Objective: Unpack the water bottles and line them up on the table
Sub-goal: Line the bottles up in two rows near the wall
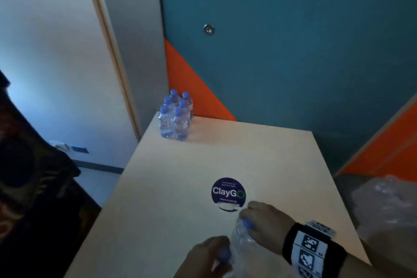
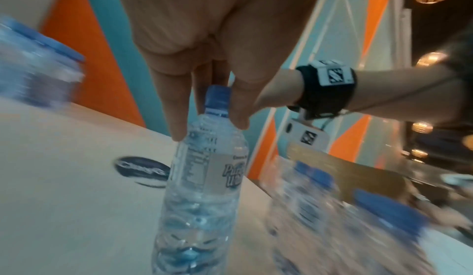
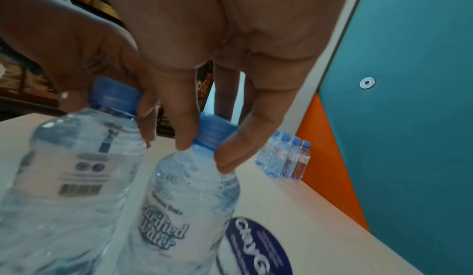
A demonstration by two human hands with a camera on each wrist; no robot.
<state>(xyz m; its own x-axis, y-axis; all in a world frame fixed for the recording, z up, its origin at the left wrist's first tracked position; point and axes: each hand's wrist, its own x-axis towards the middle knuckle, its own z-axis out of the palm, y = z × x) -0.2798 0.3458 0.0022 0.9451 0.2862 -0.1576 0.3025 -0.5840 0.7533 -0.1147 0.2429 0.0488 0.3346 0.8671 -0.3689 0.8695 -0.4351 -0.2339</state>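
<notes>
Fingers of the right hand [image 3: 204, 60] are curled down around the blue caps of two bottles at once: one cap is pinched between thumb and forefinger, the other between the further fingers, on the labelled bottle [image 3: 184, 208]. The second bottle [image 3: 69, 178] hangs beside it, to its left in the right wrist view. Fingers of the left hand [image 2: 204, 56] are closed round the neck of a third bottle [image 2: 202, 178], which is held upright just over the table [image 1: 180, 176]. All three are carried at the near edge, long axes roughly vertical, hanging below the fingers. A cluster [image 1: 174, 117] of six bottles is already stood at the far left corner, well apart from both hands. It is judged that the carried bottles must be taken far and left to join it; the left hand lies nearer that side, while the round sticker [image 1: 228, 192] lies between.
</notes>
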